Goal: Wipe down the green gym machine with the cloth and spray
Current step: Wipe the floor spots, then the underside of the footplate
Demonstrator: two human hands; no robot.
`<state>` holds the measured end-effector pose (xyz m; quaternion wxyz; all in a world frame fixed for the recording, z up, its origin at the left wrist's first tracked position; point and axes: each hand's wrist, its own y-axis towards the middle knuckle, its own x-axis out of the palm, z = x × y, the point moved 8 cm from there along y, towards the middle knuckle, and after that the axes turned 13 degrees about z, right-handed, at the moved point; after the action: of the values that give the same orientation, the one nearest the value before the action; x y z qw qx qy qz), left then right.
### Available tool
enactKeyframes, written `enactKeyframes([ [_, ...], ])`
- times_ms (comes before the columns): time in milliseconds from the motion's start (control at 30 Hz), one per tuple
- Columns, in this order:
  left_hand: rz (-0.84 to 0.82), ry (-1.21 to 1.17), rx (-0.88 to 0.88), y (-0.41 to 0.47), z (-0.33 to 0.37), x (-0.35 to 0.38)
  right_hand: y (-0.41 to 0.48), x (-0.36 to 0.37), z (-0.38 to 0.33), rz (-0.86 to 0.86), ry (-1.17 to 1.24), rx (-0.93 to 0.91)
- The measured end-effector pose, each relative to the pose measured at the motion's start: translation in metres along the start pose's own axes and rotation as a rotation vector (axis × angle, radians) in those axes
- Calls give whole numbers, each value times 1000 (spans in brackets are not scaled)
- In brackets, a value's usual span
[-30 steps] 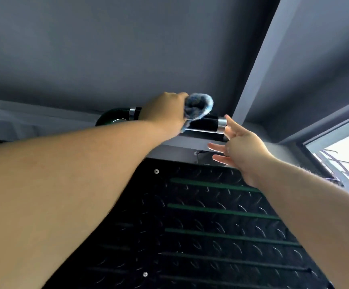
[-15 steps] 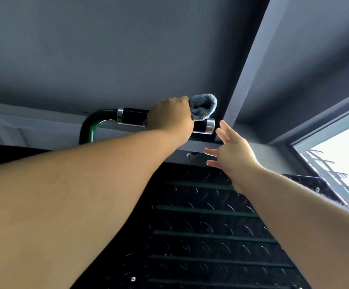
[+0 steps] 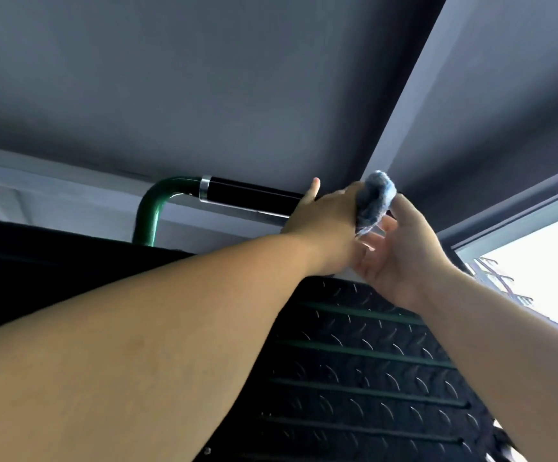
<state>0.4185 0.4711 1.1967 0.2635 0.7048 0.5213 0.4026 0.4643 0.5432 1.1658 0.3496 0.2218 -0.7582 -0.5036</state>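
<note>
Blue cloth on the black grip.
Your left hand clamps it to scrub; your right hand, fingers apart, perhaps steadies it.

Count from this view:
- hands: 2, left hand and right hand
- forearms: 2, both bare
- cloth: 1, blue
- bar: 1, green, one bend showing
- grip: 1, black, on the bar
- collar: 1, chrome; only one in view
- tread plate: 1
- strips on the plate: 4 countable, green; lower ones too dark to tell
- window: 1
- beam: 1
</note>
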Motion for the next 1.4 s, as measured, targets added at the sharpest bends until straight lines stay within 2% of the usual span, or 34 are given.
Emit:
enactKeyframes([
  [100,-32,127,66,-17,-26,-17,-4,24,-5,43,-130,-115],
  [167,-42,197,53,-34,-57,-44,-5,36,-20,184,-319,-367],
  [267,218,341,-17,-48,-104,-94,-21,46,-60,452,-510,-803],
  [334,346,284,-320,-55,-147,-121,-24,67,-71,448,-563,-936],
  [400,318,41,-704,-61,-185,-127,-23,115,-65,275,-795,-1036],
  [434,293,-74,-797,-59,-193,-123,-20,138,-56,153,-927,-1061],
  [500,262,-197,-819,-54,-202,-123,-13,173,-34,-5,-1118,-1032],
  [567,211,-140,-721,-50,-199,-123,-6,189,-30,-20,-1190,-984],
  [667,149,80,-644,-51,-191,-126,1,212,-29,-68,-1217,-966],
  [767,147,64,-628,-50,-190,-127,9,225,-22,-92,-1291,-856],
  [867,159,3,-649,-54,-195,-127,16,230,-14,-146,-1483,-792],
  [1134,85,-42,-695,-56,-189,-126,27,205,-18,-215,-1495,-635],
  [1268,87,-29,-735,-59,-196,-128,31,143,-30,-123,-1546,-528],
  [1401,128,-20,-741,-57,-190,-129,49,117,-46,127,-1504,-668],
])
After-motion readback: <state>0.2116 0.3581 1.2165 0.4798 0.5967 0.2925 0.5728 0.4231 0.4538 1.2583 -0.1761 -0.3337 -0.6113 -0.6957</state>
